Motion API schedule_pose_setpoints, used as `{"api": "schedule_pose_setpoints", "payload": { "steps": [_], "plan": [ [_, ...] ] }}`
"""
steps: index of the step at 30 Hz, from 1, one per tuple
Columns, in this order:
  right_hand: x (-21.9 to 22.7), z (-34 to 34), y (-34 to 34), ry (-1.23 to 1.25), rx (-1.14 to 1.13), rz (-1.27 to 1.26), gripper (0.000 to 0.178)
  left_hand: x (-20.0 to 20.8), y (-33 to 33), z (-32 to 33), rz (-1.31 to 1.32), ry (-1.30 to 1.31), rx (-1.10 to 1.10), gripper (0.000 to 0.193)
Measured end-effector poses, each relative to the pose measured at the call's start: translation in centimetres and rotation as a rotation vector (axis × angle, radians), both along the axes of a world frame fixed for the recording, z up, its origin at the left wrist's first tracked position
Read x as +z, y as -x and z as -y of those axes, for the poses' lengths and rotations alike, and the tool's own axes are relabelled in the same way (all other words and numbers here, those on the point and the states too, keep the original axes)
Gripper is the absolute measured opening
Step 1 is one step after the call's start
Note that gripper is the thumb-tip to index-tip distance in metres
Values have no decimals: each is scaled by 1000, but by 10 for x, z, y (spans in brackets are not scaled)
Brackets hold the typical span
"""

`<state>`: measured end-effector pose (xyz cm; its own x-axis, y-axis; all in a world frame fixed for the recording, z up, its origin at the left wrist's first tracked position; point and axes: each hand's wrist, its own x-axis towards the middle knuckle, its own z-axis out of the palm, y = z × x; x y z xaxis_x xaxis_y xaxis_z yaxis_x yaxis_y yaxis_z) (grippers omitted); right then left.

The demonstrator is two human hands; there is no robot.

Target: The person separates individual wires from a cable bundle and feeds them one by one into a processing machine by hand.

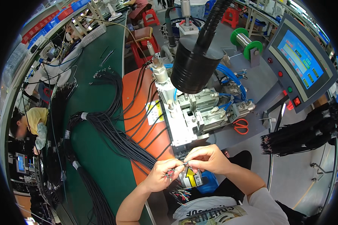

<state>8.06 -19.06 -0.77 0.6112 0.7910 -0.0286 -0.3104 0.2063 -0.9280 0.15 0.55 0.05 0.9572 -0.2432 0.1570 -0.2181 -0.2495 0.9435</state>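
My left hand is closed around the end of a black cable, with red and white wire ends showing at its fingers. Its fingertips meet those of my right hand, which pinches a small dark piece at the cable's tip; its exact kind is too small to tell. Both hands are in front of a silver bench machine with clamps and air cylinders. A thick bundle of black cables runs from the left toward my left hand. Below the hands, more coloured wire ends hang over my lap.
A black fume hood hangs over the machine. Red-handled scissors lie right of it. Further right stand a touch screen panel and a rack of black cables. A solder wire spool is behind. Another person sits far left.
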Motion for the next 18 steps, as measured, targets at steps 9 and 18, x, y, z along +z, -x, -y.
{"api": "schedule_pose_setpoints", "payload": {
  "steps": [9, 18],
  "plan": [
    [2, 0, 1, 242, -117, 584, 4, -6, 1, 12, 259, -255, 106, 14],
    [-23, -9, 33, 106, -454, 704, 8, 2, 2, 10, 225, -59, 364, 16]
  ]
}}
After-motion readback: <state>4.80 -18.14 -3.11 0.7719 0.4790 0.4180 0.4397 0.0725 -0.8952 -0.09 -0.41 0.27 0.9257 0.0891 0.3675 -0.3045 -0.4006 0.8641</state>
